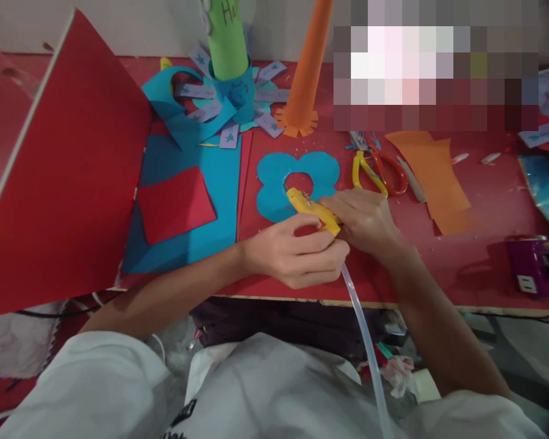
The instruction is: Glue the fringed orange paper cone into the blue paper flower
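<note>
A yellow glue gun (315,210) is between my two hands, its nozzle pointing away from me over the cut-out centre of a blue paper flower (318,164). My left hand (297,253) curls around the rear of the gun, where a long, clear glue stick (363,323) sticks out and hangs toward my lap. From the other side, my right hand (366,219) closes on the gun; its handle is hidden by the fingers. The flower lies flat on the red table (439,274).
Yellow pliers (357,174) and red-handled scissors (400,177) lie beyond my right hand, near orange paper (443,177). Red paper (176,204) rests on a blue sheet (187,256) at left. A red board (73,171), green tube (229,49), orange cone (306,73) and purple device (531,262) stand around.
</note>
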Action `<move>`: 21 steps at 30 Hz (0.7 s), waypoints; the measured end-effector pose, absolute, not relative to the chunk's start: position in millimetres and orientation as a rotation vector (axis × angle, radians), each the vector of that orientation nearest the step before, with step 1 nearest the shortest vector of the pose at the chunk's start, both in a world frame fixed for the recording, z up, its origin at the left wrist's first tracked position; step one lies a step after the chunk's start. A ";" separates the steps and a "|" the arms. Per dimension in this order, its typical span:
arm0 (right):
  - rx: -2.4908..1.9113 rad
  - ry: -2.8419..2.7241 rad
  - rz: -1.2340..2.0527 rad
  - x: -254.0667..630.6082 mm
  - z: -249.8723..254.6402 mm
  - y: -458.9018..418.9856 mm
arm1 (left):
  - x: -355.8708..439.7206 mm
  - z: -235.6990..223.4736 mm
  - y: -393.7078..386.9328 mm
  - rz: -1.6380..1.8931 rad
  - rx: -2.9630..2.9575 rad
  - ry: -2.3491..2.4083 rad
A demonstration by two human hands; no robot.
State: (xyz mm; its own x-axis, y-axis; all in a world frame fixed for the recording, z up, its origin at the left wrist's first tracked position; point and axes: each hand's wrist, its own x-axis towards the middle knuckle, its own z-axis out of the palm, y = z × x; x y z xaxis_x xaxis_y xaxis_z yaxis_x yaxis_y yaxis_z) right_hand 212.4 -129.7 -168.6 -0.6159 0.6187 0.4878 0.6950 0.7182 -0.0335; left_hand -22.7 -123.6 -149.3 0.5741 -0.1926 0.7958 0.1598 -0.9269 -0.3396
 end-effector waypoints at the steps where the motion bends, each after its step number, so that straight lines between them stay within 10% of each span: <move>1: -0.986 -2.450 -0.228 213.6 -168.3 -132.4 | -21.9 -148.8 -125.3 -1.277 -2.431 0.034; 21: -1.053 -2.505 -0.249 221.1 -177.5 -149.3 | -12.4 -154.3 -131.6 -1.284 -2.545 0.082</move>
